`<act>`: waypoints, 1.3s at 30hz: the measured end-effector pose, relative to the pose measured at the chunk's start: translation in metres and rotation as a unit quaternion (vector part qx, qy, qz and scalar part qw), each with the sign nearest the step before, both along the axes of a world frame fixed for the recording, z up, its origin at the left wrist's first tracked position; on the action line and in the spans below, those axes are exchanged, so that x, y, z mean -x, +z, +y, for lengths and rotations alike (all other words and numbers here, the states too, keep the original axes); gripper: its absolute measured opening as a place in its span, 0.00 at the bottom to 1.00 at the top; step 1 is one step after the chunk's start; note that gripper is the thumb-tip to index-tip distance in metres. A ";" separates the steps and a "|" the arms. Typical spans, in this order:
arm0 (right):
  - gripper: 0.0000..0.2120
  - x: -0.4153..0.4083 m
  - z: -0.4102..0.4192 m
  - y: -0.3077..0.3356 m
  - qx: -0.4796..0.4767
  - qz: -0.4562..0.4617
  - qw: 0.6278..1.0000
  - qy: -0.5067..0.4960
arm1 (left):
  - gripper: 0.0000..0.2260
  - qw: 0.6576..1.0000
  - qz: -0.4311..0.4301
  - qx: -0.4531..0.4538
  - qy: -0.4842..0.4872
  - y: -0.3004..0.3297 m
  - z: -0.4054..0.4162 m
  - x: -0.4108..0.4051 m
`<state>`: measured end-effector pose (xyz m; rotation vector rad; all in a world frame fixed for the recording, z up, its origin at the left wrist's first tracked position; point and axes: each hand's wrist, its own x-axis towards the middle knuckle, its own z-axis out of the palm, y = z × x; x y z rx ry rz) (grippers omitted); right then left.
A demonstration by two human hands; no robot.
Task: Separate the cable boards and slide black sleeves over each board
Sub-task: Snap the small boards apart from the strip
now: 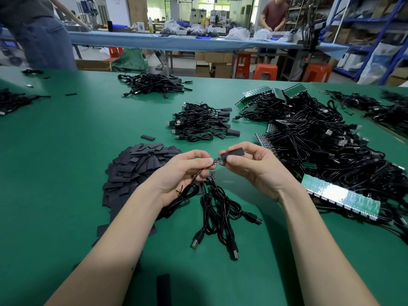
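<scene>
Above the green table [66, 151], the right hand [249, 166] pinches a black sleeve [231, 154] between thumb and curled fingers, its open end partly over a small cable board [217, 160]. The left hand [183, 171] pinches that board's wired end, with more small boards [210, 174] and looped black cables [218, 208] hanging below it down to the table. A heap of loose black sleeves [136, 168] lies just left of the left hand. Beyond the hands sits a pile of sleeved cables [203, 122]; right of them, unseparated board strips with cables [331, 151].
</scene>
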<state>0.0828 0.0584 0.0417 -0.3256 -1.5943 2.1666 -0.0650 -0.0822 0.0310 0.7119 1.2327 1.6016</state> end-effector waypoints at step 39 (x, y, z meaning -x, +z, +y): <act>0.08 0.007 -0.007 -0.003 -0.046 -0.005 0.999 0.017 | 0.10 0.997 0.076 -0.001 -0.019 0.004 -0.004 0.004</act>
